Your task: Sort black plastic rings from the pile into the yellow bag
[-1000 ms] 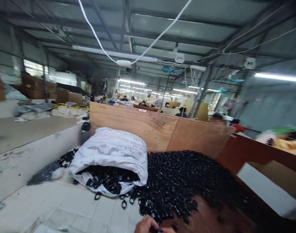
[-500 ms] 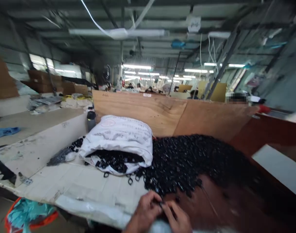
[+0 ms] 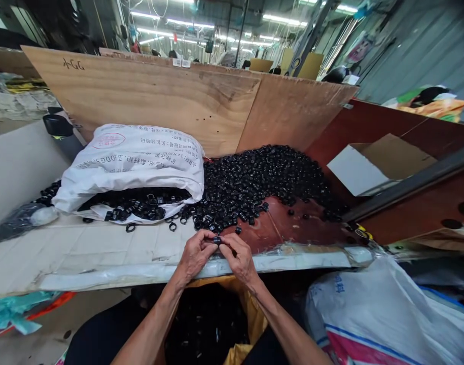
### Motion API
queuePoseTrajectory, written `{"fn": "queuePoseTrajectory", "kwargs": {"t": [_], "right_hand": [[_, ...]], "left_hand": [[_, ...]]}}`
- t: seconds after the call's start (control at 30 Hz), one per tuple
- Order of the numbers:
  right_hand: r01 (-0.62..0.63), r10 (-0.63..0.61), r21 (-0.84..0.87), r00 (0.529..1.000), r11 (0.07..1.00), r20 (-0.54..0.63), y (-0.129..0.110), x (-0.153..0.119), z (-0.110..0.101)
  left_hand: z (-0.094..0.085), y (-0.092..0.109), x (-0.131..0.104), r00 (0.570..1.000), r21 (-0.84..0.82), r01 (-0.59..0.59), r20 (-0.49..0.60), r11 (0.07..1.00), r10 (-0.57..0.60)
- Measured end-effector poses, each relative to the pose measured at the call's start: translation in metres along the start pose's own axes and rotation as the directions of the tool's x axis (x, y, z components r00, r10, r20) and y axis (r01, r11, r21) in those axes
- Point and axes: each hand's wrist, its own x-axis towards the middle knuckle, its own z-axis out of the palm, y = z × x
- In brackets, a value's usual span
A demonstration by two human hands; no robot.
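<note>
Between my fingertips, over the front edge of the table, is one small black ring (image 3: 217, 240). My left hand (image 3: 195, 253) pinches it from one side and my right hand (image 3: 238, 256) from the other. Just beyond my hands lies a large heap of black rings (image 3: 254, 182) on a reddish-brown surface. To its left a white woven sack (image 3: 140, 157) lies on its side, mouth towards me, with more black rings spilling out. Below my forearms a yellow sack (image 3: 256, 309) stands open, holding many black pieces.
Plywood boards (image 3: 171, 101) wall off the back of the table. An open cardboard box (image 3: 368, 165) sits at the right, behind a dark metal bar (image 3: 418, 182). A full white bag (image 3: 384, 304) stands at lower right. A dark plastic bag (image 3: 16, 223) lies far left.
The view has tipped down and shifted right, so my forearms and the yellow sack now show. Both hands stay together at their fingertips, still pinching.
</note>
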Motion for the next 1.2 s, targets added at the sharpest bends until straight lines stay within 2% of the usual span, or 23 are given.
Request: {"fn": "queuePoseTrajectory", "kwargs": {"t": [0.1, 0.27, 0.53, 0.63, 0.7, 0.83, 0.9, 0.93, 1.0, 1.07, 1.1, 1.17, 1.2], "right_hand": [[0.01, -0.011, -0.053, 1.0, 0.999, -0.019, -0.003, 0.0, 0.0], [-0.025, 0.025, 0.009, 1.0, 1.0, -0.018, -0.005, 0.0, -0.001], [-0.007, 0.008, 0.045, 1.0, 0.999, -0.005, -0.003, 0.0, -0.001], [-0.093, 0.093, 0.049, 0.996, 0.994, -0.003, 0.0, 0.0, 0.001], [-0.185, 0.186, 0.096, 0.983, 0.978, -0.003, -0.001, -0.003, 0.005], [-0.402, 0.419, 0.289, 0.908, 0.869, 0.004, -0.015, -0.018, 0.015], [-0.486, 0.498, 0.329, 0.866, 0.81, 0.052, -0.025, -0.028, 0.015], [-0.507, 0.507, 0.303, 0.858, 0.807, 0.088, -0.028, -0.031, 0.013], [-0.472, 0.456, 0.158, 0.881, 0.867, 0.126, -0.027, -0.031, 0.005], [-0.333, 0.334, -0.045, 0.942, 0.942, 0.035, -0.017, -0.022, -0.008], [-0.259, 0.255, -0.143, 0.966, 0.955, -0.052, -0.009, -0.014, -0.014], [-0.159, 0.098, -0.295, 0.973, 0.942, -0.211, 0.01, 0.003, -0.025], [-0.119, 0.038, -0.349, 0.973, 0.93, -0.229, 0.019, 0.011, -0.029]], "left_hand": [[0.0, -0.003, 0.001, 1.0, 0.023, -0.012, -0.021, 1.0, 0.012], [0.0, -0.005, 0.001, 1.0, -0.009, -0.021, -0.006, 1.0, 0.021], [-0.001, -0.004, -0.001, 0.999, -0.016, -0.031, 0.04, 0.999, 0.032], [-0.001, -0.004, -0.001, 0.996, 0.074, -0.073, 0.054, 0.995, 0.07], [0.0, -0.004, -0.003, 0.986, 0.182, -0.168, 0.053, 0.969, 0.16], [0.003, -0.001, -0.024, 0.919, 0.446, -0.384, 0.104, 0.808, 0.379], [0.0, 0.002, -0.039, 0.893, 0.507, -0.438, 0.15, 0.742, 0.425], [-0.003, 0.005, -0.045, 0.893, 0.521, -0.443, 0.188, 0.73, 0.408], [-0.01, 0.012, -0.05, 0.919, 0.546, -0.393, 0.266, 0.74, 0.291], [-0.015, 0.018, -0.044, 0.95, 0.589, -0.295, 0.264, 0.752, 0.166], [-0.016, 0.019, -0.037, 0.964, 0.619, -0.256, 0.222, 0.743, 0.147], [-0.012, 0.018, -0.018, 0.975, 0.69, -0.216, 0.109, 0.691, 0.195], [-0.007, 0.015, -0.009, 0.97, 0.731, -0.21, 0.073, 0.65, 0.231]]}}
